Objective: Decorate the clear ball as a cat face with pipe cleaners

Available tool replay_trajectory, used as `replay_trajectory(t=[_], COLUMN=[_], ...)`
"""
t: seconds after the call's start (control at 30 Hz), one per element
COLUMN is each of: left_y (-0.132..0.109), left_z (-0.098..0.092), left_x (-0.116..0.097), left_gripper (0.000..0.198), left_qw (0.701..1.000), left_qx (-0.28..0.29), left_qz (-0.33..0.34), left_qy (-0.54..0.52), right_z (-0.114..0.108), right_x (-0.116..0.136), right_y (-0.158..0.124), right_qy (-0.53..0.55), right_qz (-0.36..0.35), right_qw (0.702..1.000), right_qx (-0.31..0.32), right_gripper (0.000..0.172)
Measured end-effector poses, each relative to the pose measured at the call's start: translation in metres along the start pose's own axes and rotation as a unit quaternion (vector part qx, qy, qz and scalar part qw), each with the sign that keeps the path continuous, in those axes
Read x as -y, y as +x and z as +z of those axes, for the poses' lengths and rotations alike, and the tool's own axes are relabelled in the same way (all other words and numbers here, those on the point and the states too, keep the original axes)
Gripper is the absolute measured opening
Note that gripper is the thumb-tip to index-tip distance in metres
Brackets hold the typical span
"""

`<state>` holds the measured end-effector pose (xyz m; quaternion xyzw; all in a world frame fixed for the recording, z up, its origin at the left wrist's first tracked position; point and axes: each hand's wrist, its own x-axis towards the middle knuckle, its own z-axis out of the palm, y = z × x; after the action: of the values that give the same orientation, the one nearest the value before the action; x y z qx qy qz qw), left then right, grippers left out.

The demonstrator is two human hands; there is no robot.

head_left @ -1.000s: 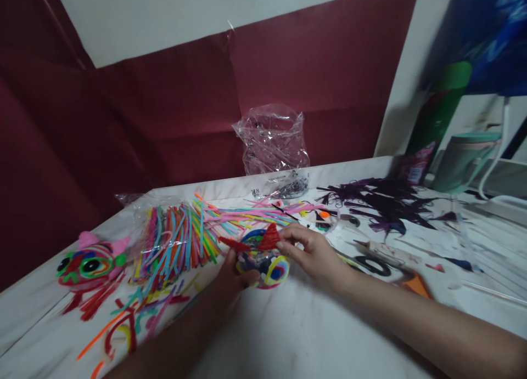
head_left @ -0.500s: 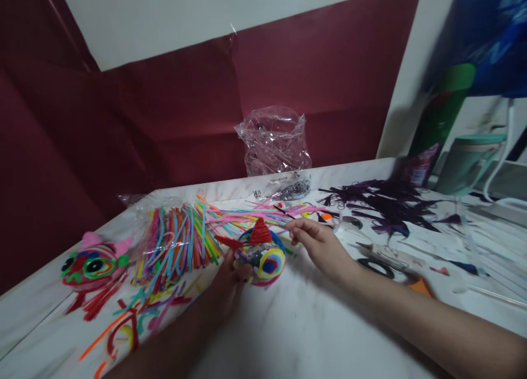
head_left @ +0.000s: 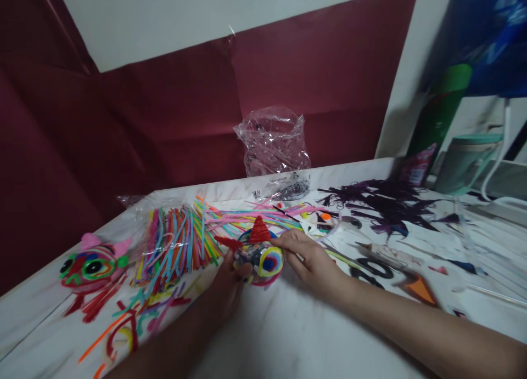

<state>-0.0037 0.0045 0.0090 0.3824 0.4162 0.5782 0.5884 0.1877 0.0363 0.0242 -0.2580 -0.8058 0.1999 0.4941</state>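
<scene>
From the head view, we have a small, round, multicoloured craft figure (head_left: 263,262), with red triangular ears and a yellow-ringed blue eye, just to the right of the bundle of multicoloured fuzzy craft stems (head_left: 175,239) and nearer to us than it. Our left hand (head_left: 231,276) is clamped on the figure's side, its thumb across the front. Our right hand (head_left: 308,254) reaches in from the opposite side, its fingertips at the figure's upper edge beside one red ear; we cannot tell whether they pinch anything there. Left of the bundle, we see a second round figure (head_left: 91,266), pink and red, with pink ears and black eyes. Short cut pieces of coloured stem (head_left: 160,316) lie in front of the bundle. Behind it and to the right stands a crumpled clear plastic bag (head_left: 275,143); dark purple tassels (head_left: 387,201) spread well to the bundle's right.
</scene>
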Motion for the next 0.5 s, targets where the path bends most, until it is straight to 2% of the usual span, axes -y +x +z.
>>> replay_trajectory(t=[0.13,0.2,0.37,0.5], left_y=[0.0016,0.0014,0.0004,0.0013], left_z=[-0.0024,-0.0021,0.0026,0.0027], left_x=[0.0028,0.0025,0.0002,0.0045], left_gripper=[0.047,0.046,0.055,0.059], left_qw=[1.000,1.000,1.000,0.999], left_qx=[0.003,-0.002,-0.009,-0.006], left_qz=[0.000,-0.002,0.009,0.022], left_qy=[0.003,0.006,0.022,0.026], right_z=[-0.0024,-0.0028,-0.0018,-0.0016], right_x=[-0.0035,-0.0051,-0.0081,-0.0089], right_y=[0.0030,0.0037,0.0005,-0.0018], right_qy=[0.033,0.033,-0.034,-0.050], right_qz=[0.068,0.078,-0.027,-0.033], right_qw=[0.997,0.996,0.999,0.998], right_qx=[-0.012,-0.013,0.016,0.014], right_gripper=[0.027,0.026,0.031,0.034])
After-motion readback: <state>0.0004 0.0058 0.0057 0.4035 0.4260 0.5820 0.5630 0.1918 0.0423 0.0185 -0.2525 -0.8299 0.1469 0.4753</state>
